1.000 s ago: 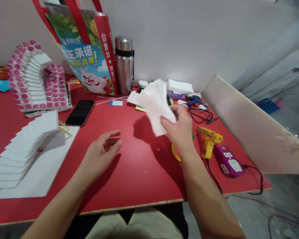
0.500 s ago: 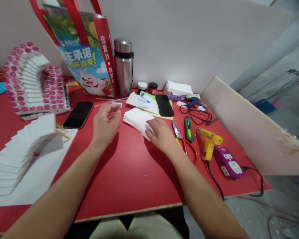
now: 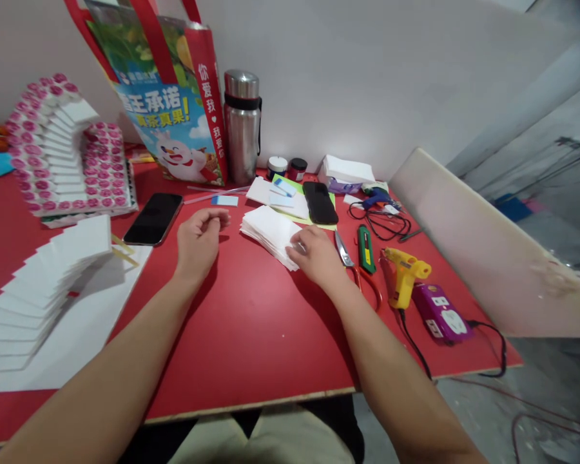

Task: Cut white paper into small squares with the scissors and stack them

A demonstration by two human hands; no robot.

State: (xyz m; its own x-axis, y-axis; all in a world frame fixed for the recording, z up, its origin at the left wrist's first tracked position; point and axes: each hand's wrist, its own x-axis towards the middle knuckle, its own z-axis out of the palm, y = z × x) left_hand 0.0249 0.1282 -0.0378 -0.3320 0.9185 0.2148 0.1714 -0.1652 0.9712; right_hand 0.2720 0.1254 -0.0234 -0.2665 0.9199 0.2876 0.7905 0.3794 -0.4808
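Note:
A fanned stack of white paper cards lies on the red table. My right hand rests on the stack's near right corner, fingers curled and pinching at the top cards. My left hand hovers just left of the stack with its fingers loosely curled and nothing in them; it does not touch the cards. A black phone lies to the left of that hand.
Scissors, a green cutter, a yellow glue gun and a purple power strip lie right of the stack. Behind stand a steel flask and printed bag. White stepped card models fill the left.
My right hand carried the white cards down from the air and set them on the table. My left hand moved forward beside them, then curled its fingers.

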